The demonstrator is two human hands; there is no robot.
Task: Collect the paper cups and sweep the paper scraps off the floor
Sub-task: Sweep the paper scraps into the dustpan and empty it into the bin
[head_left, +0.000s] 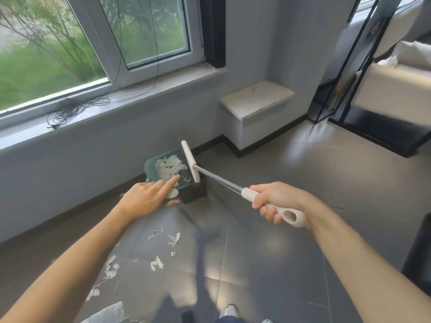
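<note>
My left hand grips the handle end of a green dustpan, index finger stretched out onto the pan. The pan is held up and holds a heap of white paper scraps. It sits over a small black bin by the wall. My right hand is closed around the white handle of a broom with a metal shaft. Its white crossbar head rests along the pan's right edge. More paper scraps lie scattered on the grey floor tiles below my left arm. No paper cup is in view.
A low white ledge juts from the wall corner. Tangled black cable lies on the window sill. A black metal frame and a pale sofa stand at the right. A dark object is at the right edge.
</note>
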